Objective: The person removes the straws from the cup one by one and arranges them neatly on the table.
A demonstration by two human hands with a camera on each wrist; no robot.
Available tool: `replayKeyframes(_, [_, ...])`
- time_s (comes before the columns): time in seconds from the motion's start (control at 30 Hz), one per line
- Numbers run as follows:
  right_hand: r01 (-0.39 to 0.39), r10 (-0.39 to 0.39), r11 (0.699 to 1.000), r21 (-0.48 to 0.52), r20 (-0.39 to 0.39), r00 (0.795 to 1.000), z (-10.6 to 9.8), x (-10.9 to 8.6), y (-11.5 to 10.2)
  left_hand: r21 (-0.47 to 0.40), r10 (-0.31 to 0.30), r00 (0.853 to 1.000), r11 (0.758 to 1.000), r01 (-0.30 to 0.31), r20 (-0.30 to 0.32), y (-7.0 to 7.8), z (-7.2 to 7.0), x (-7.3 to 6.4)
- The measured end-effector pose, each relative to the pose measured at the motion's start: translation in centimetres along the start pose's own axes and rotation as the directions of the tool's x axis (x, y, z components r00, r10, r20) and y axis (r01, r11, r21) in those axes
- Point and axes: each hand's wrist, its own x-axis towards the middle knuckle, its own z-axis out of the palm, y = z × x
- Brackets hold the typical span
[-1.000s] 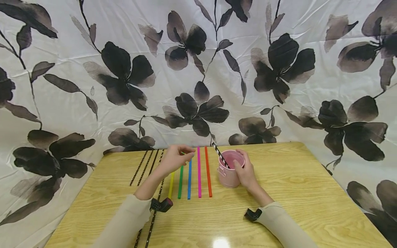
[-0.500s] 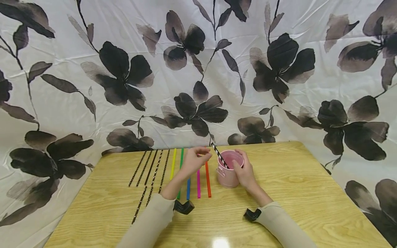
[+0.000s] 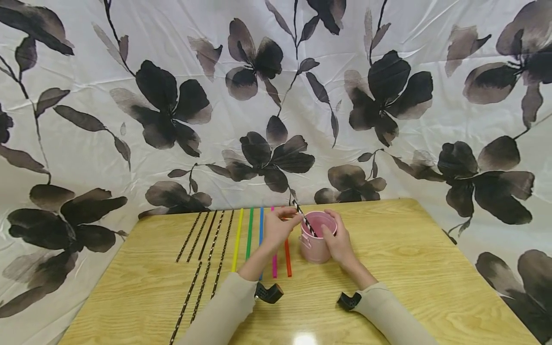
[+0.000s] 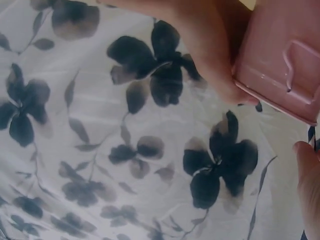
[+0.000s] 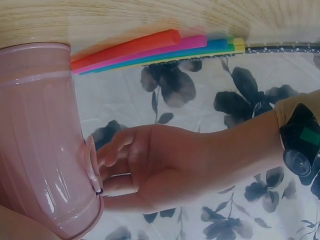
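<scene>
A small pink bucket point(image 3: 316, 249) stands on the table, a side handle on its left. My right hand point(image 3: 338, 239) grips its right rim, thumb inside and fingers outside. One black-and-white striped straw point(image 3: 309, 225) leans in the bucket against the left rim. At its upper part, my left hand point(image 3: 276, 230) pinches the straw between thumb and finger; in the left wrist view the thumb point(image 4: 306, 160) lies beside it. The right wrist view has the left hand point(image 5: 160, 165) beside the bucket handle, its fingertips partly hidden.
Left of the bucket lie red point(image 3: 288, 258), magenta point(image 3: 274, 266), blue point(image 3: 261, 225), green point(image 3: 249, 235) and yellow point(image 3: 237, 239) straws. Several black patterned straws point(image 3: 209, 244) lie farther left in two rows. A floral cloth point(image 3: 276, 105) hangs behind the table.
My left hand has moved right across the coloured straws to the striped straw and now pinches it. My right hand has stayed on the bucket.
</scene>
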Motion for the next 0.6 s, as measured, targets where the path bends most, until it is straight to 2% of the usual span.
replayKeyframes(0.1, [-0.002,0.002,1.0,-0.002,-0.006,1.0,0.0,-0.1,0.0,-0.029,-0.028,0.999,0.999,0.027,-0.039,-1.4,0.6,0.7])
replayKeyframes(0.23, [-0.011,0.011,1.0,-0.001,-0.003,1.0,-0.1,0.0,-0.1,-0.094,-0.129,0.988,0.988,0.121,-0.08,-2.4,1.3,1.4])
replayKeyframes(0.37, [-0.01,0.01,1.0,0.004,0.001,1.0,-0.1,0.1,0.0,-0.162,-0.206,0.975,0.968,0.189,-0.09,-2.1,1.5,1.5])
replayKeyframes(0.6, [-0.006,0.006,1.0,0.01,0.005,1.0,-0.1,0.0,-0.1,-0.249,-0.245,0.966,0.944,0.217,-0.087,-0.6,1.1,1.3])
